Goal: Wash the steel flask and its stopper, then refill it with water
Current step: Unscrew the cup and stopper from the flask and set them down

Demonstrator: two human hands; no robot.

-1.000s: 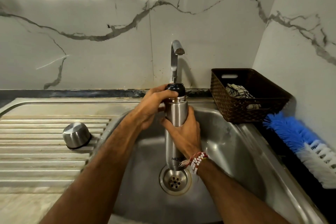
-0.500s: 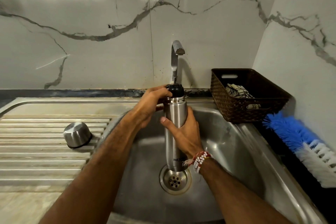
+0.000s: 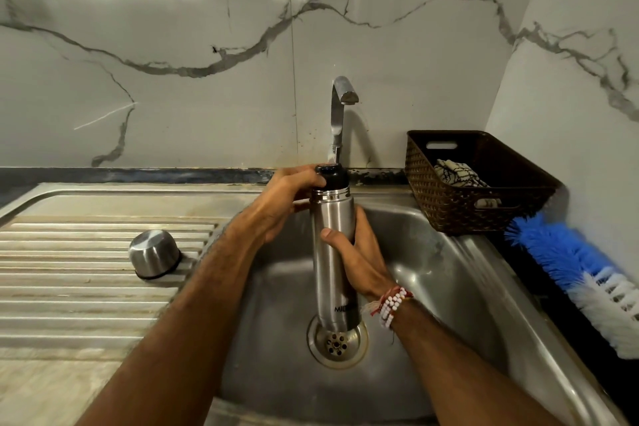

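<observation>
A tall steel flask (image 3: 331,218) is held upright over the sink basin (image 3: 432,273), above the drain (image 3: 337,342). My right hand (image 3: 356,259) grips its body around the middle. A black stopper (image 3: 332,176) sits in the flask's mouth, and my left hand (image 3: 287,197) holds it with fingers curled round its top. The tap (image 3: 340,107) stands just behind the flask; no water is running from it. The flask's steel cap cup (image 3: 154,254) lies upside down on the ribbed drainboard (image 3: 69,266) to the left.
A dark woven basket (image 3: 477,190) with a cloth in it stands at the back right of the sink. A blue and white brush (image 3: 581,273) lies on the right counter by the wall. Marble wall runs behind and to the right.
Both hands and the flask have stayed nearly in place. My left hand's fingers have shifted slightly around the stopper.
</observation>
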